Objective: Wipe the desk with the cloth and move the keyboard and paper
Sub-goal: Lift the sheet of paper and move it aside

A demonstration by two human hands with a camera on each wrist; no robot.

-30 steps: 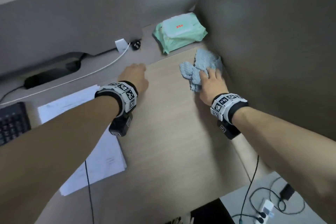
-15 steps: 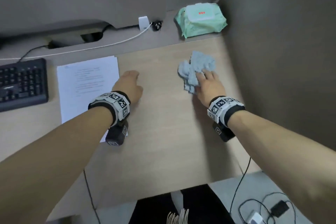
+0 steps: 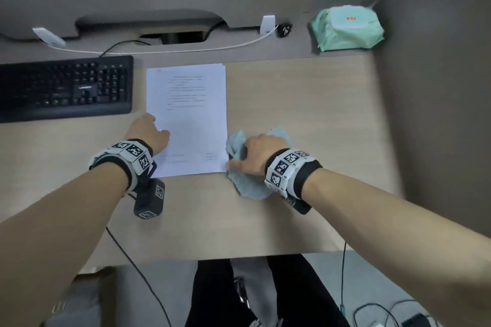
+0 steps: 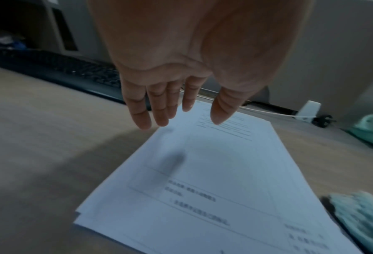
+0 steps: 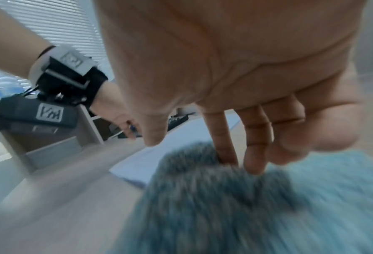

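Both bare forearms reach forward over the counter, each with a band of black-and-white marker tiles at the wrist. The left hand hovers palm down over the left edge of the paper; from the left wrist view its fingers hang straight and slightly spread above the sheet, gripping nothing. Whether they touch the sheet cannot be told. The right hand lies on the cloth, its grip loose: the fingers run long and nearly straight with their tips sunk into the pile, the thumb apart at the side.

The counter is a broad slab of pale wood-grain laminate, matte and flat, with a grey strip along its back edge. Plain grey panels rise behind it and on the right, boxing it in as a cubicle. The keyboard is a black plastic rectangle at the far left, just beside the paper. The paper is a thin white stack printed with faint lines of text, lying square near the middle. The cloth is a crumpled blue-grey piece of fluffy fabric, touching the paper's lower right corner. A soft mint-green wipes pack with a white flap sits in the back right corner. A thin white cable curves along the grey strip.
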